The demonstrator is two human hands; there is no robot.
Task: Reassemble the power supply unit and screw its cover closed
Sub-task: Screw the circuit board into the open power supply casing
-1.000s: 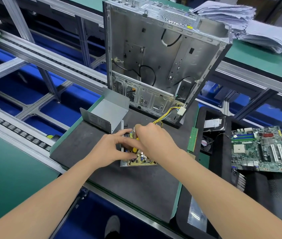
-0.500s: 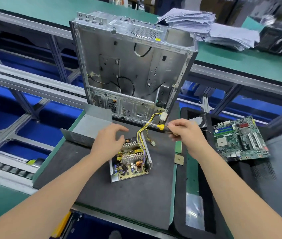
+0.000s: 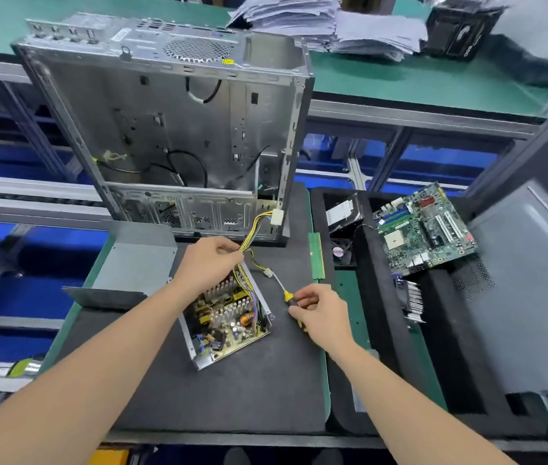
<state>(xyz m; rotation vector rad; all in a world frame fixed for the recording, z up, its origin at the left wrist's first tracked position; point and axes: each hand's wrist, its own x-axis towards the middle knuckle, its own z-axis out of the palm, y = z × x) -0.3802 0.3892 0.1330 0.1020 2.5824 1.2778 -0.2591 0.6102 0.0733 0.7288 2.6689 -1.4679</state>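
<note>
Left hand point(image 3: 210, 260) pinches yellow cable bundle point(image 3: 249, 234) above open power supply point(image 3: 229, 318), frame centre. Right hand point(image 3: 321, 312) grips screwdriver point(image 3: 287, 294). Cover point(image 3: 138, 263) lies centre-left, off. Risk: loose wires trapped under cover; screwdriver tip nicking board.

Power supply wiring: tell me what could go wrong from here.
The wire bundle that the left hand grips leaves the open power supply; the cover, lying to its left, could pinch it. The screwdriver in the right hand points near the exposed board and might scrape it.
</note>
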